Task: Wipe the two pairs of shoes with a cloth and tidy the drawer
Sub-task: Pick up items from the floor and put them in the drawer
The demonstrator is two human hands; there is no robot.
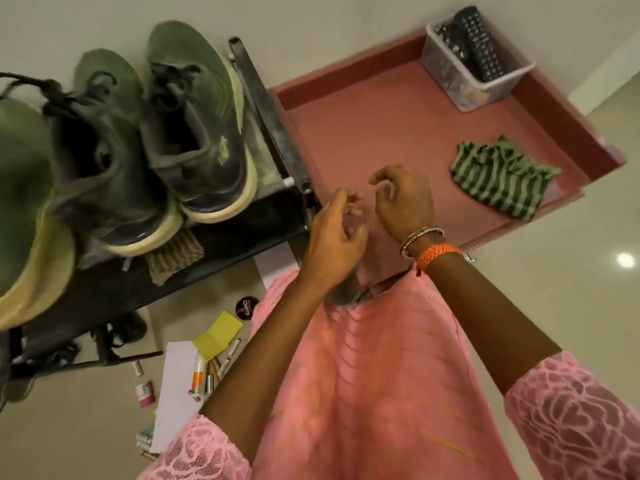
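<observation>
Nearest us, at seven o'clock on the floor, we've got the drawer's spilled contents: a white sheet of paper (176,393), a yellow card (218,334), loose batteries (211,379) and a round tin (247,308), probably set out so the drawer can be cleared and sorted. Moving up to centre, our left hand (332,244) and right hand (403,202) hover close together over the near edge of the pink drawer (363,133), fingers curled and loose, gripping nothing we can make out; a small blur sits by the left fingertips, too unclear to name. At three o'clock of the right hand, well apart from it, lies the green striped cloth (502,178), crumpled on the drawer floor and out of our grasp. Further off at one o'clock, a clear plastic tub (464,81) keeps the remote controls (478,46) upright in the far corner. Over at ten o'clock, the green shoes (194,123) sit on the black rack (270,116), heels toward us.
</observation>
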